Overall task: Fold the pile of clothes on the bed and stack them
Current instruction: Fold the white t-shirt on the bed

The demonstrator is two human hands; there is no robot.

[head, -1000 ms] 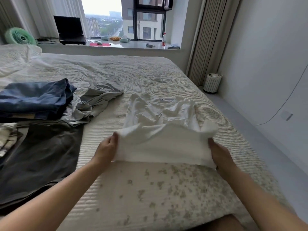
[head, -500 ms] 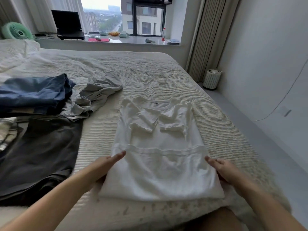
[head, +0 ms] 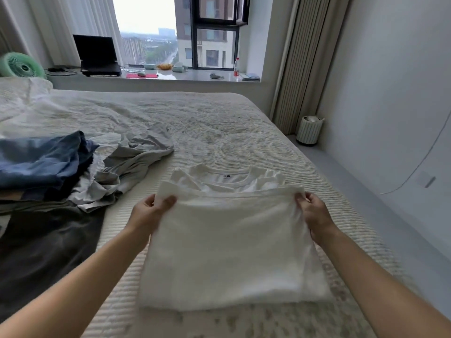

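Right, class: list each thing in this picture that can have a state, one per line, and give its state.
white T-shirt: partly folded, front fold lifted toward the collar
left hand: grips the fold's left corner
right hand: grips the fold's right corner
grey garment: crumpled, unfolded
blue garment: bunched on the pile
dark garment: spread flat
laptop: open, screen dark
window: upper pane open

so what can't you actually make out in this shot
- White t-shirt lower body, head view: covered by its own raised fold.
- Neck label: too small to read.
- Dark garment: cut off by the left edge.
- Bottle label on the sill: too small.
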